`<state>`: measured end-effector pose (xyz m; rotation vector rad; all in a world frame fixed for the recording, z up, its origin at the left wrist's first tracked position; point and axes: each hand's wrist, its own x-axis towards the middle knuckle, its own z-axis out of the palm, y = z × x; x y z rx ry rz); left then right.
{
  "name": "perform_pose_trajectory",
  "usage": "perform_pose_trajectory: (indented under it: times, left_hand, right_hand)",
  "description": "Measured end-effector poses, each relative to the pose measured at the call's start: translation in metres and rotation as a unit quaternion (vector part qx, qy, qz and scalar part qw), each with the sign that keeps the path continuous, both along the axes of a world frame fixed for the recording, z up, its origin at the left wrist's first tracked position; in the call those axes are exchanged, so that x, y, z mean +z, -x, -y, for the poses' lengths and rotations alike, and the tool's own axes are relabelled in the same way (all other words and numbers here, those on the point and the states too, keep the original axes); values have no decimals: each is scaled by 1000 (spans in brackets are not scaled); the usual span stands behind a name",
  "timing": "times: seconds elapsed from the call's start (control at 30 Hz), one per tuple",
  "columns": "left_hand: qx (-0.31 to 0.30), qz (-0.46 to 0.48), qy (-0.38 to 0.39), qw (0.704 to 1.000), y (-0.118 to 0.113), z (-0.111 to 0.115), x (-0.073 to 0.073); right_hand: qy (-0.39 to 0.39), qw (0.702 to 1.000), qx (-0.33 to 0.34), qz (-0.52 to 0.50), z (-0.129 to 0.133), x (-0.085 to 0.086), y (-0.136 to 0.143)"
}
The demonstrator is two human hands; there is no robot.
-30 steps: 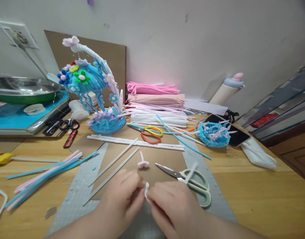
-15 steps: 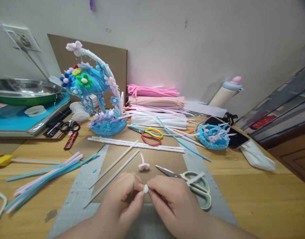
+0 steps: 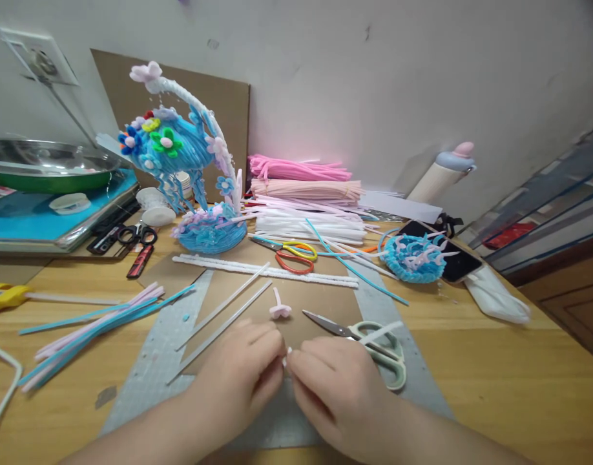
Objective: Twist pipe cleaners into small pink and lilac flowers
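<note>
Pinched between the fingertips of both hands is a small white pipe cleaner piece (image 3: pixel 287 355), mostly hidden by the fingers. My left hand (image 3: pixel 248 365) closes on it from one side, and my right hand (image 3: pixel 338 384) from the other. Just beyond the fingers lies a pale pink pipe cleaner flower (image 3: pixel 280 312) with a short stem. Pale green scissors (image 3: pixel 374 345) rest partly open beside my right hand, a white strip across their handles. Two thin translucent sticks (image 3: pixel 219 332) lie slantwise by my left hand.
Long white pipe cleaners (image 3: pixel 267 271) and red-yellow scissors (image 3: pixel 296 256) lie farther back. A blue flowered craft piece (image 3: pixel 180 155) stands at left, a blue craft ring (image 3: pixel 415 258) at right. Bundled pipe cleaners (image 3: pixel 306 190) line the wall. Loose blue and pink stems (image 3: pixel 97 329) lie left.
My hands have turned inward around the white piece, and less of it shows between the fingers. The view has shifted slightly; the things on the table stay in place.
</note>
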<state>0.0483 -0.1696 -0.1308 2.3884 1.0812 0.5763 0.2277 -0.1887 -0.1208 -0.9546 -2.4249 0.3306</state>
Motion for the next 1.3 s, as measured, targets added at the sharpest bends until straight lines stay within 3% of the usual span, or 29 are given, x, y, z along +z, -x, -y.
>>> perform_pose_trajectory:
  times: [0.1,0.2,0.27,0.33,0.47,0.57,0.73,0.93,1.03,1.17,1.23,1.3]
  left_hand:
    - [-56,19,-2,998,2,0,4]
    - [-49,106,54,992,2,3,4]
    - [-21,174,121,977,0,6,3]
    - [13,252,212,944,-3,8,2]
    - [49,391,353,848,-10,9,1]
    - [77,414,376,825,-11,8,-1]
    - [115,374,307,868,-9,5,-4]
    - [97,362,221,901,-7,4,-3]
    - [79,330,152,928,-6,5,-1]
    - [55,255,9,965,-2,5,2]
    - [40,224,-68,971,1,5,5]
    - [7,201,-139,970,3,7,9]
  right_hand:
    - [120,988,-43,-82,-6,1,-3]
    - [296,929,-89,-202,-11,-1,-1]
    - [361,888,-86,-273,-12,-2,2]
    - [355,880,-84,-305,-11,-3,5]
    - [258,917,-105,-285,-4,-7,6]
    - [223,934,-105,-260,1,-8,5]
    - [231,931,-105,-261,4,-8,8]
    - [322,873,-113,-349,-3,-7,12]
    - [284,893,-100,-333,-7,-5,7]
    - [193,919,-152,-309,-3,1,-2]
    - [298,897,-133,-299,1,5,-2]
    - [482,819,-82,-299,5,9,0]
